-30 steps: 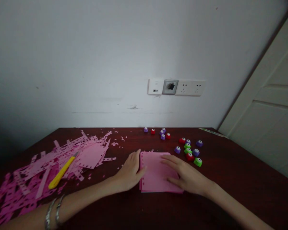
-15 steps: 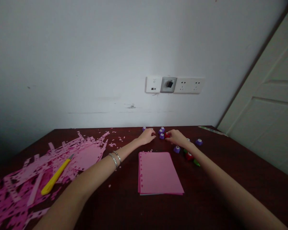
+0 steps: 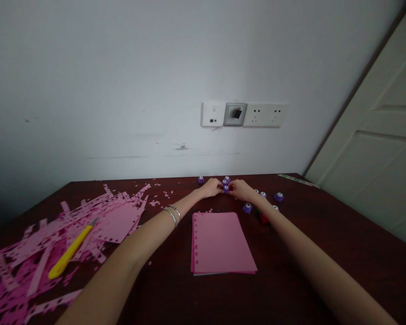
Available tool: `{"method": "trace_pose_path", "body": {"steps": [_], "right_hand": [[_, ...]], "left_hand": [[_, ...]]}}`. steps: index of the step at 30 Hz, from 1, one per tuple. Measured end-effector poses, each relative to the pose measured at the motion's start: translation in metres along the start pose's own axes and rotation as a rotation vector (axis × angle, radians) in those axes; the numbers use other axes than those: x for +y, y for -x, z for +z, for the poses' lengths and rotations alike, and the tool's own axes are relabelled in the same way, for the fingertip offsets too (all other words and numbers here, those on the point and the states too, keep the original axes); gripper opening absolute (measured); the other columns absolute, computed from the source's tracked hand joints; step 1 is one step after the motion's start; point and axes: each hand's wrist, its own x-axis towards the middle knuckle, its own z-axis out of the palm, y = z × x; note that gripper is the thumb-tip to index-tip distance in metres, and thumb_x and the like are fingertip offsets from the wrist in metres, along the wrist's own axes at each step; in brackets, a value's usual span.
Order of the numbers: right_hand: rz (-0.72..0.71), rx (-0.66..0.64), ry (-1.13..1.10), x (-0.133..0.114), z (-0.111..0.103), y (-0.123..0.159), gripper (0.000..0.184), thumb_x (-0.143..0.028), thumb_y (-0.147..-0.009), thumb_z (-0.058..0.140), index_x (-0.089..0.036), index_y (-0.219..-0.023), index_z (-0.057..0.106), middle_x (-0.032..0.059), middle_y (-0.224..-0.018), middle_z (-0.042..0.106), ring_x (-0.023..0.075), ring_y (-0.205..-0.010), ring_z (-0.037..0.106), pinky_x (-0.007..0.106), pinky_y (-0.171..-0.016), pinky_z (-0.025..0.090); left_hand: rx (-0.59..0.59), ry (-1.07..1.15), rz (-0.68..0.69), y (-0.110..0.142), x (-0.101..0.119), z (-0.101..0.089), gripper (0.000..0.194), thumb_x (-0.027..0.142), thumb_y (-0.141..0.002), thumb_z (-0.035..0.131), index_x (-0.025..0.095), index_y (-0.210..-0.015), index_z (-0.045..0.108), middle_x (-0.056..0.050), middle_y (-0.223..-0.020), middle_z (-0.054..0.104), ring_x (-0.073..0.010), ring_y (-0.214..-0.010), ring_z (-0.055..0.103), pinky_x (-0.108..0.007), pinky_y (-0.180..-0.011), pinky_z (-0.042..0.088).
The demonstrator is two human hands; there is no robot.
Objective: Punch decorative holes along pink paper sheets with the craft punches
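At the back of the dark table, my left hand (image 3: 211,188) has its fingers curled beside a cluster of small purple craft punches (image 3: 226,189) with white tops. What its fingertips hold, if anything, is hidden. On the other side of the cluster, my right hand (image 3: 242,190) is closed around a small red craft punch (image 3: 232,187), mostly covered by the fingers. Another purple punch (image 3: 200,179) stands left of my left hand. Several more, among them a purple one (image 3: 247,208) and a partly hidden red one (image 3: 263,218), lie around my right forearm.
A stack of pink hole-punched sheets (image 3: 223,243) lies in front. At left, pink paper strips (image 3: 118,223) are heaped, with a yellow craft knife (image 3: 71,253) on top. Tiny paper cutouts (image 3: 154,203) are scattered nearby. A patterned strip (image 3: 298,180) lies by the wall (image 3: 138,90).
My left hand has moved right, up to the purple punches. My right hand has shifted slightly left with the red punch, and the hands are closer together. The view has shifted a little.
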Motion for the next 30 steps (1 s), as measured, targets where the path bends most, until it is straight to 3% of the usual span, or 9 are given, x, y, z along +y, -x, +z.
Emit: {"method": "trace_pose_path", "body": {"steps": [10, 15, 23, 30], "right_hand": [[-0.064, -0.073, -0.048, 0.003, -0.005, -0.002, 0.011, -0.02, -0.075, 0.057, -0.013, -0.079, 0.065, 0.0007, -0.05, 0.059, 0.0134, -0.05, 0.056, 0.021, -0.053, 0.04], [-0.1, -0.068, -0.103, -0.001, -0.006, 0.003, 0.015, -0.022, -0.075, 0.058, -0.014, -0.085, 0.065, -0.0008, -0.051, 0.058, 0.0122, -0.048, 0.054, 0.02, -0.05, 0.038], [-0.107, -0.09, -0.102, -0.011, -0.003, 0.004, 0.017, -0.021, -0.076, 0.057, -0.012, -0.089, 0.066, -0.0005, -0.053, 0.057, 0.0107, -0.047, 0.052, 0.02, -0.048, 0.037], [-0.177, -0.05, -0.177, -0.029, -0.008, 0.017, 0.024, -0.025, -0.076, 0.058, -0.011, -0.095, 0.064, -0.0023, -0.05, 0.054, 0.0108, -0.047, 0.051, 0.021, -0.049, 0.036]], "left_hand": [[-0.015, 0.042, -0.019, -0.001, 0.002, -0.006, 0.019, 0.028, -0.067, 0.068, 0.01, -0.076, 0.068, 0.001, -0.063, 0.058, -0.0109, -0.058, 0.048, -0.021, -0.055, 0.034], [0.005, 0.095, -0.048, 0.011, 0.007, -0.013, 0.021, 0.023, -0.066, 0.069, 0.01, -0.081, 0.067, 0.001, -0.066, 0.057, -0.01, -0.06, 0.048, -0.02, -0.055, 0.034], [-0.059, 0.064, 0.054, 0.023, 0.01, -0.018, 0.017, 0.021, -0.071, 0.063, 0.009, -0.082, 0.068, 0.001, -0.061, 0.057, -0.0098, -0.056, 0.046, -0.021, -0.054, 0.032], [-0.058, 0.082, 0.043, 0.048, 0.021, -0.04, 0.017, 0.026, -0.07, 0.064, 0.01, -0.077, 0.067, 0.0, -0.064, 0.058, -0.0091, -0.056, 0.047, -0.02, -0.054, 0.033]]}}
